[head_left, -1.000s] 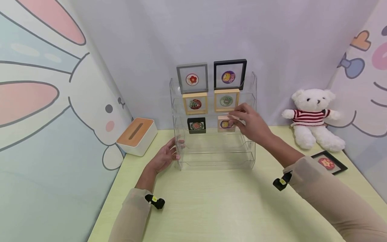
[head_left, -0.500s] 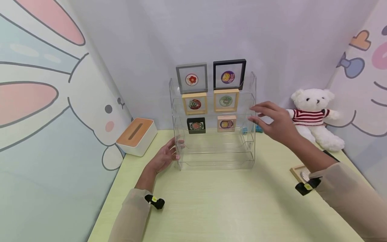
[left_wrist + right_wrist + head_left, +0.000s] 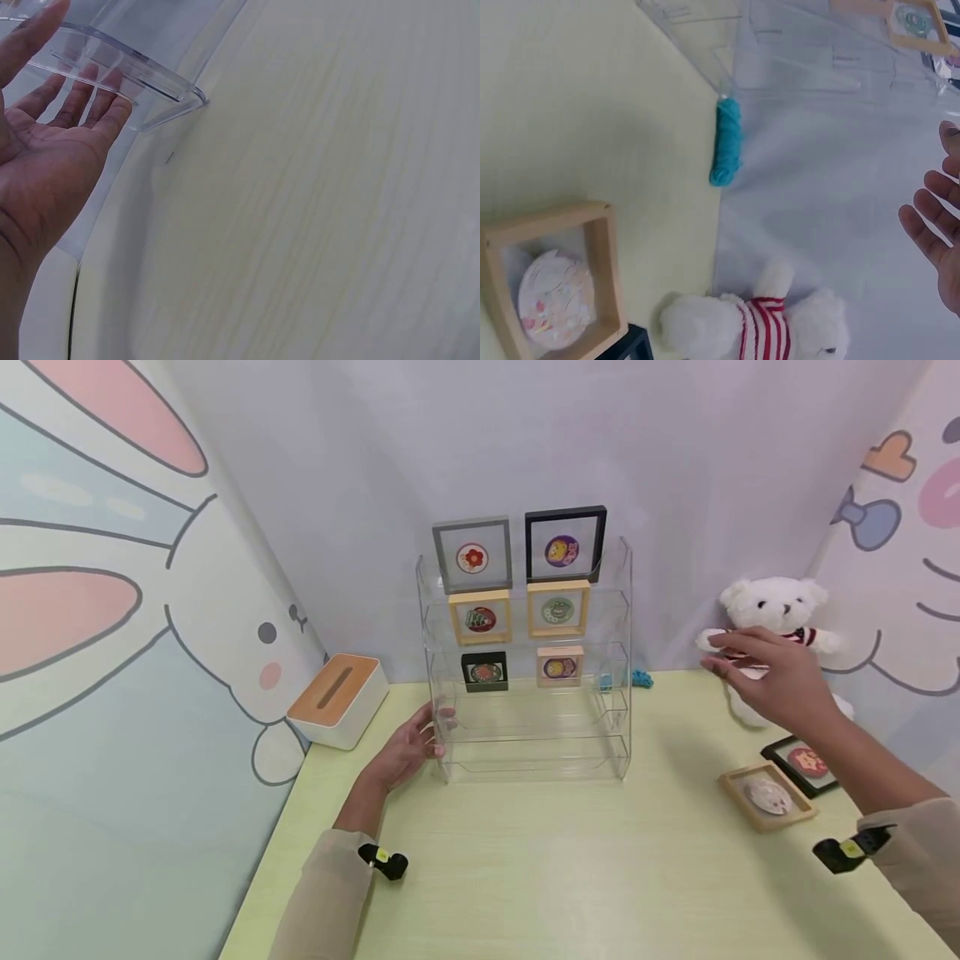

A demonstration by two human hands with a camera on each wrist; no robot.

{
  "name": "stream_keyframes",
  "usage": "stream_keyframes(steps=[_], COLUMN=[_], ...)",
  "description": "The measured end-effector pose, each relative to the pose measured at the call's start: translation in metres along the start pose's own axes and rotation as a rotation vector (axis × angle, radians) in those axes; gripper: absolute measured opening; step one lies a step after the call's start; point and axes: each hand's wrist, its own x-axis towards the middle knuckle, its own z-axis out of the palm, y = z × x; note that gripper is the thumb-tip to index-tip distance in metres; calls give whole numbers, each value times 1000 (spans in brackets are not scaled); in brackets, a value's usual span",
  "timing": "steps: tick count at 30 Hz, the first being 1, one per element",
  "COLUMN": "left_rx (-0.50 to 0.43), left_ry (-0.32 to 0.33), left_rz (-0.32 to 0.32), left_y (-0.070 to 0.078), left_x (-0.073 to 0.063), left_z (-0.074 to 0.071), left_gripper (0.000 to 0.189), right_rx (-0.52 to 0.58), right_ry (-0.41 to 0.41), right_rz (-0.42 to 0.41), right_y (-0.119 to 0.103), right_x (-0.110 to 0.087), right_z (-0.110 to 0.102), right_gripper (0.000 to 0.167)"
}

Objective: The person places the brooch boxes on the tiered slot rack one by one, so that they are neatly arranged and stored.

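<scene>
My left hand (image 3: 407,749) rests its spread fingers (image 3: 105,127) against the lower left side of a clear tiered display rack (image 3: 532,768). Some fingertips show through the plastic. My right hand (image 3: 783,681) holds nothing; it hovers in front of a white teddy bear (image 3: 776,602), thumb and fingers apart. Two small picture frames stand on each of the rack's upper tiers: a grey frame (image 3: 472,587) and black frame (image 3: 565,512) on top, two light wood frames below, then a small black frame (image 3: 484,685) and pale pink frame (image 3: 559,682). The lowest tier bears none.
Below the right forearm, a wood frame (image 3: 765,818) with a round pale badge lies against a black frame (image 3: 780,764) on the table. A blue yarn-like bundle (image 3: 727,142) lies behind the rack's right side. A tissue box (image 3: 337,697) stands at left.
My right hand has left the small pale pink frame and moved right, to the teddy bear. The frames lying on the table came into view. My left hand has stayed at the rack.
</scene>
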Motion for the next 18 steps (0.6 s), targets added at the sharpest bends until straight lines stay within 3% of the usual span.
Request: stream_keyframes(steps=[9, 18], left_rx=[-11, -17], left_ry=[1, 8], left_rz=[6, -3], left_y=[1, 2], left_x=[0, -1], left_z=[1, 2], left_gripper=[96, 96], right_rx=[-124, -242], right_ry=[-113, -209], right_rz=[162, 304], right_y=[51, 94], right_x=[-44, -90], right_z=[-26, -37], right_gripper=[25, 40])
